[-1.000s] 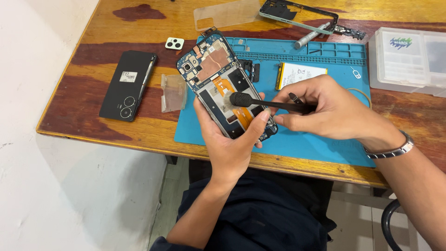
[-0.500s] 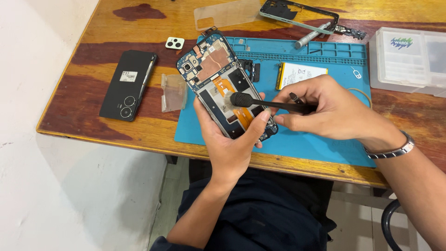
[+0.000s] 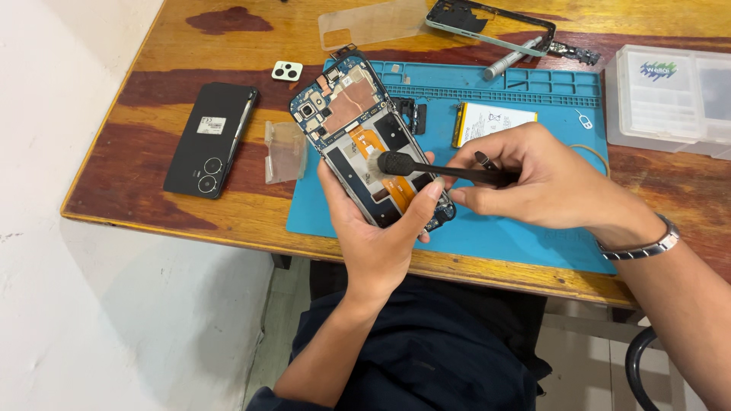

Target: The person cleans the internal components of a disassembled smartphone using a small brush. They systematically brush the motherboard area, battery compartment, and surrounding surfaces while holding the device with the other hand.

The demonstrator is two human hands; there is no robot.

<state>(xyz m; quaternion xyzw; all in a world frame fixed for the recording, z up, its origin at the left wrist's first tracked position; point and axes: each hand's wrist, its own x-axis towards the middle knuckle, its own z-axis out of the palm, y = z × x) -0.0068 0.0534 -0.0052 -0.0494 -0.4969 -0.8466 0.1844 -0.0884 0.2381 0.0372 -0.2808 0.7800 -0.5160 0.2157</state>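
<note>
The opened phone (image 3: 365, 144) has its back cover off, so its insides face up: a blue circuit board with camera modules and a copper-coloured shield fills the far end, and an orange flex ribbon runs down the dark battery bay toward the near end. It is held tilted above the near-left corner of the blue mat (image 3: 533, 243), its long axis running from far left to near right, not resting on it. The brush (image 3: 442, 169) is slim and black, lying almost level across the phone's near half, its pale bristle tip touching the bay beside the orange ribbon, handle pointing right.
</note>
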